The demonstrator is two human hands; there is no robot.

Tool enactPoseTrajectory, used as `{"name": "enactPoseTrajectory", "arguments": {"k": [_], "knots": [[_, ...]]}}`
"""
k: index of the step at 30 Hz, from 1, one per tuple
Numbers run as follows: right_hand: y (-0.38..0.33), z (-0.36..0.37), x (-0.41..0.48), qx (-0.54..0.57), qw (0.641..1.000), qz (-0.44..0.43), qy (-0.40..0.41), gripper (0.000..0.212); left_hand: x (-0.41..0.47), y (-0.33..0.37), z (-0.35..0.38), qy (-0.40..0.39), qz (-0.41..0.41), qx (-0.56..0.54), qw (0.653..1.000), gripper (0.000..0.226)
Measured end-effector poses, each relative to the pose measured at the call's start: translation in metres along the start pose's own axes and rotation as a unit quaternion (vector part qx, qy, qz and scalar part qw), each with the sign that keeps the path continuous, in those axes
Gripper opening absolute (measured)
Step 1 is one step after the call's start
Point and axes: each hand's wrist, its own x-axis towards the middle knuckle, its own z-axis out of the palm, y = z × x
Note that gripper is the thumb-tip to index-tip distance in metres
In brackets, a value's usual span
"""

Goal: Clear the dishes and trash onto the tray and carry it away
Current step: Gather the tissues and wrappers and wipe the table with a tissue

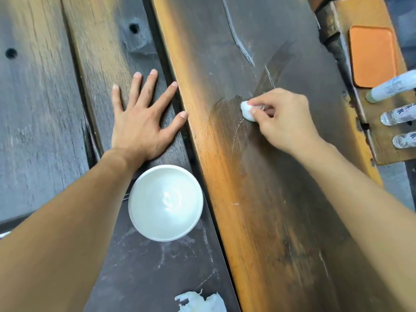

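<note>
Head view: right hand (283,119) is pinching a probable tissue wad (246,111), left hand (139,119) lying flat; rubbing is risking shreds.

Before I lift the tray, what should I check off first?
1. White round bowl on the dark scuffed tray: ok.
2. Bowl empty: ok, nothing seen inside.
3. Crumpled white tissue on the tray: ok, though partly cut off by the frame.
4. Small white wad on the tray: not ok, the right hand pinches it against the brown wooden tabletop.
5. Left hand free: ok, flat on the grey plank, holding nothing.
6. Rest of the tabletop cleared: cannot tell.
</note>
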Motion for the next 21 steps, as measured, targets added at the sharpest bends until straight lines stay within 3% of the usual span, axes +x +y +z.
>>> {"name": "enactPoseTrajectory", "arguments": {"k": [3,5,9,12,15,18,21], "knots": [[-0.018,0.012,-0.048,-0.009,0.966,-0.199,-0.166,0.018,0.001,-0.001,0.0,-0.012,0.002,0.005,1.0,0.063],[-0.017,0.009,-0.09,-0.003,0.924,-0.268,-0.272,0.016,0.001,-0.002,-0.001,-0.025,0.004,0.005,1.0,0.059],[-0.001,0.001,-0.141,0.031,0.896,-0.228,-0.379,0.022,0.007,-0.013,-0.012,-0.086,0.02,-0.059,0.994,0.054],[0.002,-0.004,-0.152,0.085,0.914,-0.148,-0.369,0.021,-0.005,-0.024,-0.034,-0.131,0.02,-0.119,0.984,0.054],[-0.009,-0.004,-0.159,0.149,0.938,-0.055,-0.307,0.021,-0.045,-0.023,-0.062,-0.167,-0.046,-0.167,0.971,0.051],[-0.029,-0.002,-0.171,0.195,0.948,0.019,-0.25,0.021,-0.089,-0.021,-0.085,-0.228,-0.098,-0.142,0.958,0.055],[-0.052,0.002,-0.19,0.209,0.946,0.057,-0.242,0.022,-0.136,-0.014,-0.092,-0.208,-0.123,-0.134,0.961,0.06]]}}
